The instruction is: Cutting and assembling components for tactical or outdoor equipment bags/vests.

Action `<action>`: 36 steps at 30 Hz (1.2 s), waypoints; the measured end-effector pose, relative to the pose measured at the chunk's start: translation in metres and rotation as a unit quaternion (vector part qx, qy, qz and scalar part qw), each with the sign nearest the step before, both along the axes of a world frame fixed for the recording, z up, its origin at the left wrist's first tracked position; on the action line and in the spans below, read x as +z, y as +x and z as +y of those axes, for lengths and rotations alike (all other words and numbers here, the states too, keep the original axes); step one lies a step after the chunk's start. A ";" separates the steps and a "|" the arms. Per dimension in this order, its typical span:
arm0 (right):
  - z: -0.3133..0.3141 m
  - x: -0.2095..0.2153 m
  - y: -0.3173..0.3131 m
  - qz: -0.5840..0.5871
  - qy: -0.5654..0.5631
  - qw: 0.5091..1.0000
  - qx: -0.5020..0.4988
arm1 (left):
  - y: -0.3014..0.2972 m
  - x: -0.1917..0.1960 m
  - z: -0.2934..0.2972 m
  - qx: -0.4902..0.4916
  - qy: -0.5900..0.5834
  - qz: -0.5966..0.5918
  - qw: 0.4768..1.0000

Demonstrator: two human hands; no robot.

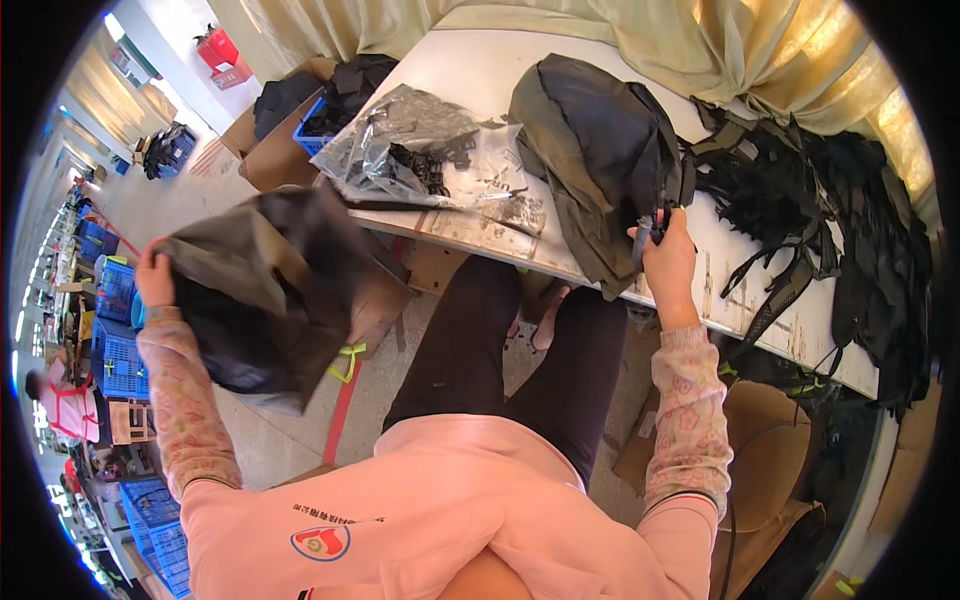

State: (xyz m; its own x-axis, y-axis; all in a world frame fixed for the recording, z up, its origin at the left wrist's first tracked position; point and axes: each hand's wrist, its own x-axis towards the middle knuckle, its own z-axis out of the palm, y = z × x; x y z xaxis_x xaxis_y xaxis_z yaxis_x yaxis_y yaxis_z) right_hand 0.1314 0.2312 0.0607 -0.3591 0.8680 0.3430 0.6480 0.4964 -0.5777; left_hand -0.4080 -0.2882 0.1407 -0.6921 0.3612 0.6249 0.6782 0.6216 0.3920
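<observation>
My left hand (155, 276) grips the edge of a dark grey-black fabric piece (268, 285). The cloth hangs out to the left of the table, beside my legs, and is smeared by motion. At the table's front edge, my right hand (672, 262) is closed around a small grey and black item (645, 240) whose kind I cannot make out. Right beside it, a dark grey fabric bag (595, 130) lies bunched on the white table (460, 55), its lower corner hanging over the front edge.
A clear plastic bag (400, 150) of black small parts lies on the table's left. Black straps and mesh pieces (770, 200) pile up at the right. Cardboard boxes (262, 150) and a blue crate (312, 128) stand left of the table; an open carton (765, 450) sits below right.
</observation>
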 end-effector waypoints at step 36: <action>-0.149 0.053 0.259 0.382 -0.285 0.877 -0.059 | 0.253 -0.072 0.393 -0.434 0.222 -0.574 0.659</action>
State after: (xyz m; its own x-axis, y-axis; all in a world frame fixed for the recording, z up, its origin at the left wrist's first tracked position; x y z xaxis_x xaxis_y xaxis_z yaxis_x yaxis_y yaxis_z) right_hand 0.3907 0.0825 0.1135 -0.1104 0.9922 -0.0574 -0.0096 -0.0588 -0.9982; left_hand -0.1546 0.1044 0.0689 -0.4545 0.8895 0.0476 -0.1979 -0.1530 0.9682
